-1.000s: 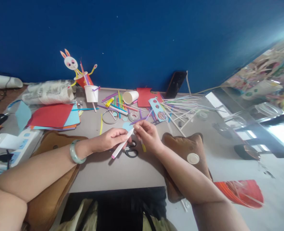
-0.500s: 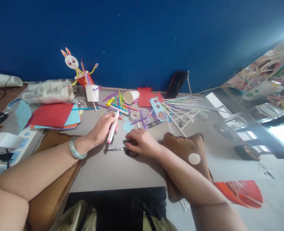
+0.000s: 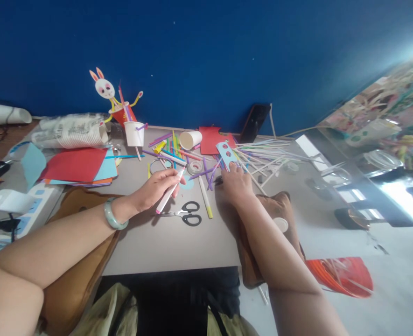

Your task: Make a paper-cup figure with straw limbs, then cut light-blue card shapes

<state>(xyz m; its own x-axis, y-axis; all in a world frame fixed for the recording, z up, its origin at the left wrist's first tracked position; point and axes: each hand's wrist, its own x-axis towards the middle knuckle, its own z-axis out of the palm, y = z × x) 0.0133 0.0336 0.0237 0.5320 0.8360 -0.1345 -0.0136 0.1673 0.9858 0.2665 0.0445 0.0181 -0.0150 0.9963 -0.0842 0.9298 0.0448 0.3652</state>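
Note:
My left hand point(image 3: 162, 184) is closed around a white marker point(image 3: 166, 198) with a pink end pointing down toward the table. Below it lie black-handled scissors point(image 3: 191, 220), their blades partly under the marker's end. My right hand point(image 3: 238, 183) reaches forward, palm down, with fingers stretched out over the lower end of a light blue paper strip with round holes point(image 3: 224, 150). Whether the fingertips press on the strip is unclear. Between the hands are a white marker with a yellow end point(image 3: 206, 198) and a light blue paper disc point(image 3: 186, 182).
Loose pipe cleaners point(image 3: 269, 156), a roll of tape point(image 3: 195, 168), a paper cup point(image 3: 190, 140) and red paper point(image 3: 209, 140) lie behind. A rabbit figure point(image 3: 104, 88) stands back left near stacked cups point(image 3: 76, 135). A phone point(image 3: 254, 122) leans on the blue wall. Brown cushions point(image 3: 281, 205) flank me.
My right hand has left the scissors and moved forward and right to the blue strip. The scissors now lie uncovered. My left hand still holds the marker, shifted slightly right.

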